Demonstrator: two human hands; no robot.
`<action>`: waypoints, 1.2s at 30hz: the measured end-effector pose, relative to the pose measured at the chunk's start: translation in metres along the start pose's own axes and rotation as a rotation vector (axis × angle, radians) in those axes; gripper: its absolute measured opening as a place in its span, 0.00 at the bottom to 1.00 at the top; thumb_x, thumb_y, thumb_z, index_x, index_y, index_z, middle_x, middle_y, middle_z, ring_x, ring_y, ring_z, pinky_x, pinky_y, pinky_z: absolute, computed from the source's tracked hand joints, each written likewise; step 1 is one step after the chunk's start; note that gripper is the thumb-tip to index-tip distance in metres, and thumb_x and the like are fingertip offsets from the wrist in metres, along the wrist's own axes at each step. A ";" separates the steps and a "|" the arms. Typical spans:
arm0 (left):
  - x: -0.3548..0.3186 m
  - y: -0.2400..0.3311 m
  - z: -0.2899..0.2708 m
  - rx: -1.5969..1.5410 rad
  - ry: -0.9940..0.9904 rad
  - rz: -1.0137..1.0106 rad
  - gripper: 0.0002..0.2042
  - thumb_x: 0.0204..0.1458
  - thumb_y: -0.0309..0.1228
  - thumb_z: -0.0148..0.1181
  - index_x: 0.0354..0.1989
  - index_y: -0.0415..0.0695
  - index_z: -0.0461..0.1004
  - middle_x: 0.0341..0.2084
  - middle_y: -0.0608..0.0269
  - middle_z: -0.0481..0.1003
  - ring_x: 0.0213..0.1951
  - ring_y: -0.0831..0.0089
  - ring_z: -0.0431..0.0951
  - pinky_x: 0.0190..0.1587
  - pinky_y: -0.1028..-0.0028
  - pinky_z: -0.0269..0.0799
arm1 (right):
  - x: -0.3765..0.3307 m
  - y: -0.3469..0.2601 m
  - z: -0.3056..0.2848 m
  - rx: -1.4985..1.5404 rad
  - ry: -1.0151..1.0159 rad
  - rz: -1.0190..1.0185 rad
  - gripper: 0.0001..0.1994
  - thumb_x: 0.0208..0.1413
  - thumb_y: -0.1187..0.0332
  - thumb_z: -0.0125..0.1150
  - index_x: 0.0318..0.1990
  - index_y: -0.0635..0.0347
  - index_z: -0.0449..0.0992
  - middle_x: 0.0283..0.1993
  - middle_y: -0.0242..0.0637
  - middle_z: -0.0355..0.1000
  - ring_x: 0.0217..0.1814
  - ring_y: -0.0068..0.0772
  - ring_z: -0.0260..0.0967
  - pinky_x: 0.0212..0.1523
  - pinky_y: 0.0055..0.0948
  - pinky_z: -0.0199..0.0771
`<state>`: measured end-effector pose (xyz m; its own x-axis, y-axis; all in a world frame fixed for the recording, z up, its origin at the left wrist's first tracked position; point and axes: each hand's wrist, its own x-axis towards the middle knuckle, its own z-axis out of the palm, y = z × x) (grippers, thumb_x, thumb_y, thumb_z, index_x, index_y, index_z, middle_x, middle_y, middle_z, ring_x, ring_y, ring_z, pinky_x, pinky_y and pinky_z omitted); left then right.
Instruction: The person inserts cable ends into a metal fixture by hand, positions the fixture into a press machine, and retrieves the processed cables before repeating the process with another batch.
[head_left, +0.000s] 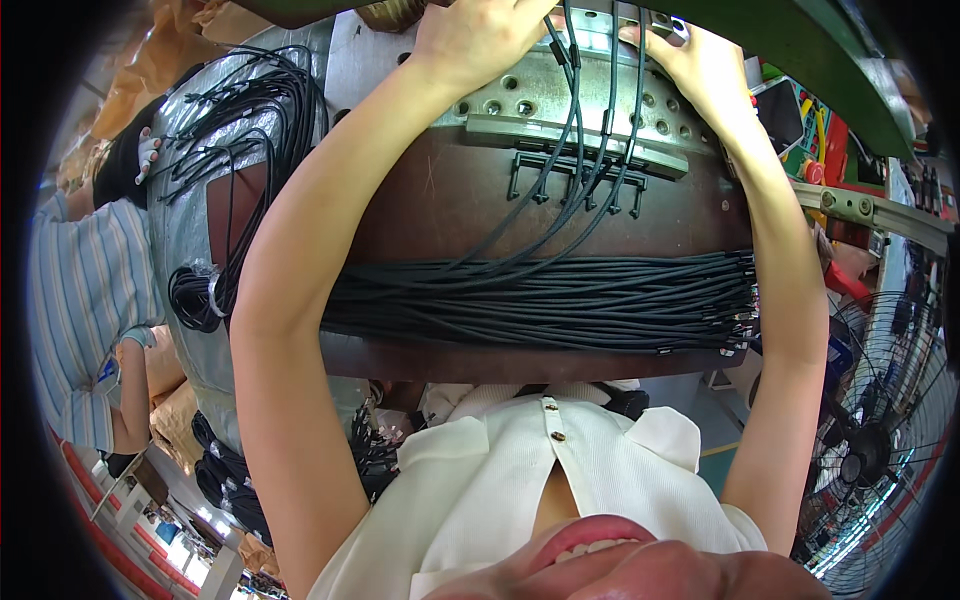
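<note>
On metal fixture [560, 95]: thin black cables [560, 180], both hands [480, 35] touching.

Brown workbench [440, 210] — a bundle of black cables [540, 305] lies across it.

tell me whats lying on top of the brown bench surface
A long bundle of black cables lies across the brown bench. Several cables run up to the perforated metal fixture, where both hands work. The arms cover part of the bench.
</note>
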<state>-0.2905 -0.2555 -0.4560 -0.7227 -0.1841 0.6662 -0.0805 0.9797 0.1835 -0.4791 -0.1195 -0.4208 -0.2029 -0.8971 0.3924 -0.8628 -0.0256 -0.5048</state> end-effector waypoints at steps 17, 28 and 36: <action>-0.140 0.150 -0.207 -1.025 -1.161 -0.716 0.21 0.58 0.42 0.53 0.56 0.45 0.71 0.43 0.52 0.78 0.45 0.55 0.79 0.49 0.63 0.74 | -0.303 0.014 -0.138 0.154 0.641 0.254 0.14 0.65 0.72 0.43 0.53 0.69 0.69 0.52 0.50 0.71 0.51 0.42 0.70 0.57 0.37 0.68; -0.311 0.197 -0.125 -0.035 -0.702 -1.011 0.12 0.53 0.34 0.54 0.40 0.41 0.77 0.35 0.49 0.78 0.40 0.51 0.76 0.45 0.60 0.69 | -0.424 0.013 -0.005 -0.047 -0.064 0.567 0.20 0.54 0.71 0.59 0.54 0.69 0.69 0.55 0.49 0.69 0.58 0.47 0.66 0.60 0.39 0.63; -0.303 0.197 -0.116 -0.057 -0.683 -0.975 0.11 0.52 0.34 0.56 0.38 0.41 0.78 0.36 0.49 0.78 0.40 0.52 0.76 0.44 0.60 0.69 | -0.412 0.015 -0.011 -0.053 -0.067 0.575 0.20 0.54 0.76 0.55 0.55 0.70 0.67 0.57 0.52 0.68 0.60 0.50 0.63 0.63 0.39 0.57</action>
<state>-0.0075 -0.0158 -0.5374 -0.5910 -0.7520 -0.2919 -0.7805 0.4417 0.4425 -0.4133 0.2544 -0.5816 -0.6173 -0.7866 0.0163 -0.6453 0.4943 -0.5825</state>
